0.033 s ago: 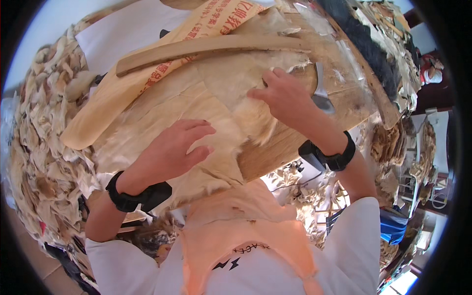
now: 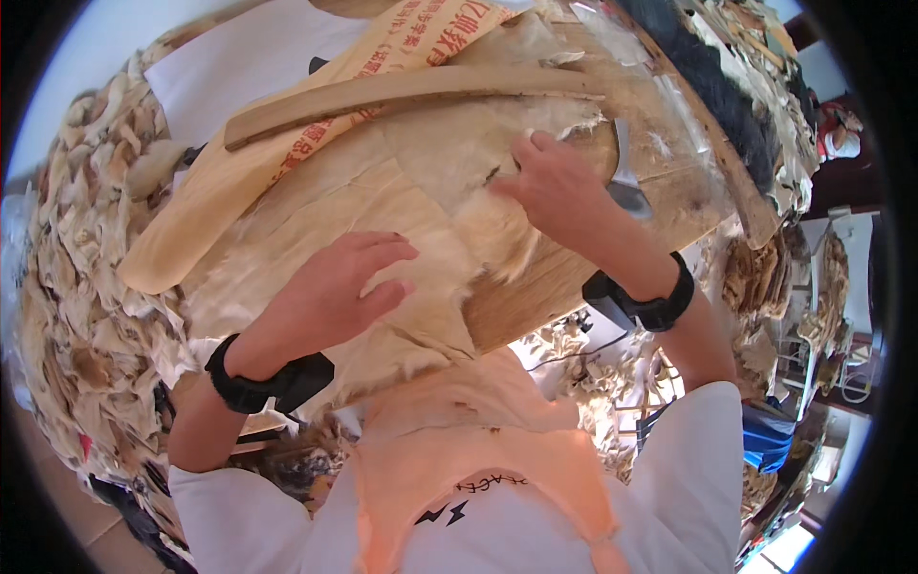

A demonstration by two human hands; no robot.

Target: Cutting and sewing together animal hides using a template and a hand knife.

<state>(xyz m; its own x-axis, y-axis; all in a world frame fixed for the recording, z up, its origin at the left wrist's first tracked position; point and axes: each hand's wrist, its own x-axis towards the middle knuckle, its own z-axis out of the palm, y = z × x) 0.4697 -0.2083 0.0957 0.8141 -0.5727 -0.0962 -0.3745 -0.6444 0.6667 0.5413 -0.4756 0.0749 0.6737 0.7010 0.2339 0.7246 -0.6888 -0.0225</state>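
Note:
A pale cream fur pelt [image 2: 335,191] lies across the wooden work board [image 2: 521,311] in front of me. Resting on or just over its near left part is my left hand [image 2: 335,287], holding nothing, thumb and fingers apart. Farther off, my right hand [image 2: 550,182] is at the pelt's right side, its fingers curled and drawn together. A small dark bit shows by its fingertips; what it is I cannot make out. Just right of that hand lies a metal blade [image 2: 628,199], partly hidden by my hand and wrist.
A long wooden strip [image 2: 411,89] lies across the far side, over a tan paper sheet [image 2: 177,249] with red print. White paper [image 2: 253,62] sits behind. Piled fur scraps [image 2: 96,220] stand at left. Dark fur [image 2: 708,86] and a wooden edge strip [image 2: 760,225] are at right.
The fingers of my right hand have shifted slightly, and a small dark bit now shows beside them. My left hand stays nearly in place.

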